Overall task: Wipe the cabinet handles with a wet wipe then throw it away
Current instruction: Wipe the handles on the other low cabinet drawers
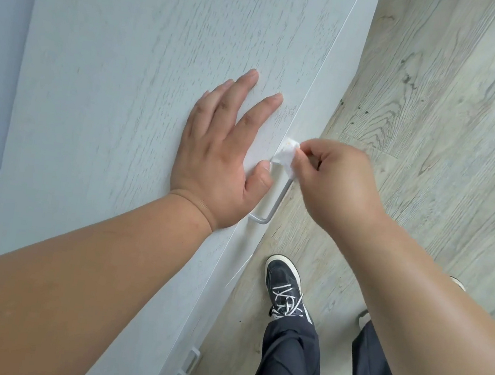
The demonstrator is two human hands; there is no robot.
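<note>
Wiping far end of cabinet handle (272,204) | right hand (343,183) pinches wet wipe (285,157) there | left hand (222,150) flat, fingers spread, on cabinet (128,79) | next: slide wipe nearward; lower handle (190,362) likely remains.

Your crumpled white wet wipe (287,158) sits pinched in your right hand (337,186), pressed on the far end of the pale bar handle (279,200) beside your left hand (219,155).
</note>
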